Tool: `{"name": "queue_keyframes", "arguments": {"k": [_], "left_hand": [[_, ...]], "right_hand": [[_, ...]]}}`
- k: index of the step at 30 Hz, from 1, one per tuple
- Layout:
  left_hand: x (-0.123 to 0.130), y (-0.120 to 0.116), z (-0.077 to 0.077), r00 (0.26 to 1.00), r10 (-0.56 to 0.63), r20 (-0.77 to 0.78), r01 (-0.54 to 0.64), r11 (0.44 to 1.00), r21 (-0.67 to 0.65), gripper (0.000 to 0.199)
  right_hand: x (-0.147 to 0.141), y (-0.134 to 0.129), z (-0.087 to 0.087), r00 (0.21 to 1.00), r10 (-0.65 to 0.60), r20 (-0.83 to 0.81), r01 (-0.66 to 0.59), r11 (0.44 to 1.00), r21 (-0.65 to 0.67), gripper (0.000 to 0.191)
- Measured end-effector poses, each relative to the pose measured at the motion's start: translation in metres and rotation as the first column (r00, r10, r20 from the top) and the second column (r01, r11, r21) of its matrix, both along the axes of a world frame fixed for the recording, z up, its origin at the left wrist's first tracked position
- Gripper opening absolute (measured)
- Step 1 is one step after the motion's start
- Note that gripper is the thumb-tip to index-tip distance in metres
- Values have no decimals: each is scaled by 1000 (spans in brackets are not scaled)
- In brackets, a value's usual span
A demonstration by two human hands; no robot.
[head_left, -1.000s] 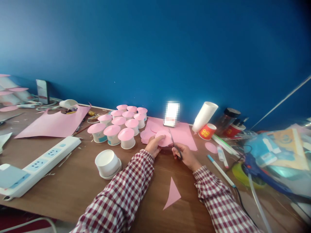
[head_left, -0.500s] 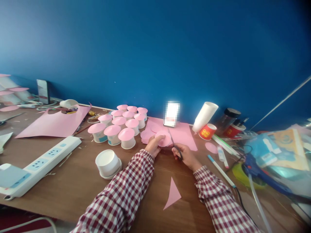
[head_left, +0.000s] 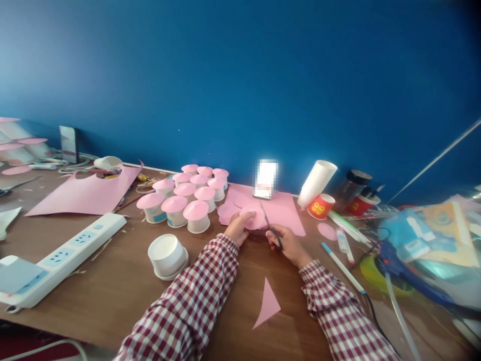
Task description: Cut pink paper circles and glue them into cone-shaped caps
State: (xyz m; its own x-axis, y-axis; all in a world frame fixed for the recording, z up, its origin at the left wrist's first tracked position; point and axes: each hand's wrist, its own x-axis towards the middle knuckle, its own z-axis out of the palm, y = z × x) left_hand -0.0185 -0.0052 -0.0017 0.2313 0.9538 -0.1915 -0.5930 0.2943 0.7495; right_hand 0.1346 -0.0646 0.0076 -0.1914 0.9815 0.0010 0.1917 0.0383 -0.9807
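Between the thumb and fingers of my left hand (head_left: 239,226) is a piece of pink paper (head_left: 255,216) with a rounded edge. My right hand (head_left: 288,242) is closed round the dark handles of a pair of scissors (head_left: 267,219), whose blades point away from me along the paper's right side. Whether the blades touch the paper is hard to make out. Behind both hands lies a larger pink sheet (head_left: 287,210), with more pink paper at its left. A pink triangular scrap (head_left: 267,306) rests on the brown table (head_left: 210,328) nearer to me.
Several paper cups topped with pink discs (head_left: 197,210) stand left of my hands, near a white cup (head_left: 168,253). A power strip (head_left: 71,255) lies further left. Rightward are stacked cups (head_left: 317,183), a red cup (head_left: 321,206), a marker (head_left: 342,268) and a blue glue gun (head_left: 409,278).
The whole view has shifted slightly, so things sit a little lower in the picture. My hands, the pink paper and the scissors keep nearly the same positions relative to each other.
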Motion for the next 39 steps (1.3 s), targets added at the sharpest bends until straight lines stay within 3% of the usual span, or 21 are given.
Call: {"name": "queue_keyframes", "arguments": {"k": [10, 22, 28, 39], "left_hand": [[-1, -3, 5, 1000, -4, 6, 4, 1000, 2, 24], [-1, -1, 3, 998, 18, 56, -16, 999, -32, 18], [0, -2, -2, 989, -88, 120, 84, 996, 37, 14], [0, -9, 1, 953, -302, -16, 300, 939, 168, 26]], "right_hand": [[0, 0, 1, 999, -17, 44, 16, 1000, 14, 34], [2, 1, -4, 995, -94, -26, 95, 995, 31, 40], [2, 2, -7, 986, -147, -74, 150, 988, 37, 38], [2, 4, -9, 963, -231, -139, 239, 970, 46, 34]]}}
